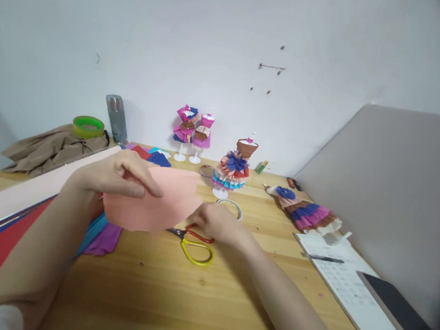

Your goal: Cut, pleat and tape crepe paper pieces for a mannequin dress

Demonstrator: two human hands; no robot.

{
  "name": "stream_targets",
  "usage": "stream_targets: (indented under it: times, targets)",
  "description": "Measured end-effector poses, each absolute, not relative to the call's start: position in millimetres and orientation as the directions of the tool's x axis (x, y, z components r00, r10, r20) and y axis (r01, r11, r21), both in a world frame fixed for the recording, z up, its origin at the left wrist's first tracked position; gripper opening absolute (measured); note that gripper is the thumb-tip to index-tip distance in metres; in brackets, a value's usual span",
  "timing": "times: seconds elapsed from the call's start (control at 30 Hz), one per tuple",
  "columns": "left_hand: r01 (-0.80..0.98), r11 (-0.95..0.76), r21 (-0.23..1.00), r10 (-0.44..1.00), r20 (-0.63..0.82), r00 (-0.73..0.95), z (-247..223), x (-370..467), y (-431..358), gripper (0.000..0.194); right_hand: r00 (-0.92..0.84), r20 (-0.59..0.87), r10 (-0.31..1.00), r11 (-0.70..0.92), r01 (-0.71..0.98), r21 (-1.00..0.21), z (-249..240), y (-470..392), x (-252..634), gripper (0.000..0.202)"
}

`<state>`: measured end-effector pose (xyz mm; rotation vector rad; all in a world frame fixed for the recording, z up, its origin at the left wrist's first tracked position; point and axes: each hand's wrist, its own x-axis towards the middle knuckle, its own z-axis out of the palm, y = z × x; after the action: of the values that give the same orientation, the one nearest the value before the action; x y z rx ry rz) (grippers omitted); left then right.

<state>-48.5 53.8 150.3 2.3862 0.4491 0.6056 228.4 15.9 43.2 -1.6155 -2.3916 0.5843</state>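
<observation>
My left hand point(122, 173) grips a sheet of peach paper point(162, 206) by its left part, the index finger stretched over the front and the thumb mostly hidden behind. The sheet is held above the table and has uneven edges. My right hand point(215, 221) is at the sheet's lower right corner with its fingers curled in. Whether these fingers pinch the paper is not clear. Right below them, scissors point(197, 253) with one red and one yellow handle lie on the table, their blades partly under the paper. A roll of tape point(235, 207) lies behind the right hand.
Miniature dress forms point(235, 161) in paper dresses stand at the back. Coloured paper point(101, 237) and a long pale strip point(41, 185) lie left. A flask point(116, 119) and green tape roll point(88, 127) are behind. A layered dress point(308, 214), notepad point(345, 273) and dark tablet point(400, 309) lie right.
</observation>
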Motion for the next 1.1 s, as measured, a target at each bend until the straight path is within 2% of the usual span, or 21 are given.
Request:
stream_targets:
  times: [0.03,0.07,0.1,0.13,0.17,0.23,0.3,0.43,0.53,0.67,0.77,0.9,1.1]
  targets:
    - [0.117,-0.714,0.690,0.415,0.282,0.865,146.6,-44.0,55.7,0.036,-0.381,-0.005,0.925,0.291,0.716,-0.634,40.8,24.3,234.1,0.021]
    - [0.094,-0.677,0.730,0.401,0.258,0.879,142.1,-39.6,58.3,0.035,-0.328,0.004,0.945,0.191,0.540,-0.819,37.8,32.3,239.1,0.026]
    - [0.075,-0.643,0.762,0.385,0.237,0.892,137.1,-35.4,61.3,0.034,-0.286,-0.046,0.957,0.054,0.332,-0.942,34.8,39.3,243.4,0.034]
    - [0.073,-0.616,0.784,0.385,0.218,0.897,131.8,-31.4,64.6,0.033,-0.295,-0.102,0.950,-0.070,0.119,-0.990,31.9,44.7,246.7,0.041]
    - [0.076,-0.599,0.797,0.377,0.197,0.905,126.5,-27.8,68.0,0.033,-0.334,-0.138,0.933,-0.165,-0.053,-0.985,29.6,48.4,249.4,0.046]
    - [0.095,-0.588,0.804,0.354,0.149,0.923,117.5,-22.1,74.1,0.032,-0.417,-0.133,0.899,-0.251,-0.242,-0.937,27.1,50.7,252.7,0.047]
    - [0.120,-0.586,0.801,0.328,0.099,0.940,111.5,-19.2,78.8,0.033,-0.437,-0.089,0.895,-0.233,-0.289,-0.929,26.7,49.0,254.9,0.048]
    - [0.157,-0.571,0.806,0.313,0.037,0.949,107.1,-21.7,85.0,0.031,-0.381,-0.092,0.920,-0.201,-0.258,-0.945,26.7,48.1,260.9,0.044]
    - [0.204,-0.573,0.794,0.354,0.015,0.935,107.2,-26.9,89.1,0.028,-0.310,-0.068,0.948,-0.129,-0.181,-0.975,26.0,52.5,267.2,0.033]
    - [0.321,-0.585,0.744,0.432,-0.049,0.901,109.0,-30.5,93.1,0.028,-0.252,0.011,0.968,-0.017,-0.111,-0.994,29.3,55.3,271.4,0.032]
    - [0.392,-0.595,0.701,0.455,-0.108,0.884,108.8,-29.9,94.9,0.028,-0.251,0.072,0.965,0.026,-0.182,-0.983,33.9,52.6,268.6,0.035]
    - [0.407,-0.595,0.693,0.437,-0.147,0.887,104.9,-28.4,97.9,0.031,-0.241,0.045,0.969,-0.021,-0.264,-0.964,36.9,48.2,261.5,0.033]
    - [0.443,-0.590,0.675,0.470,-0.160,0.868,103.2,-30.5,100.5,0.039,-0.118,0.049,0.992,0.016,-0.265,-0.964,36.2,49.0,258.9,0.049]
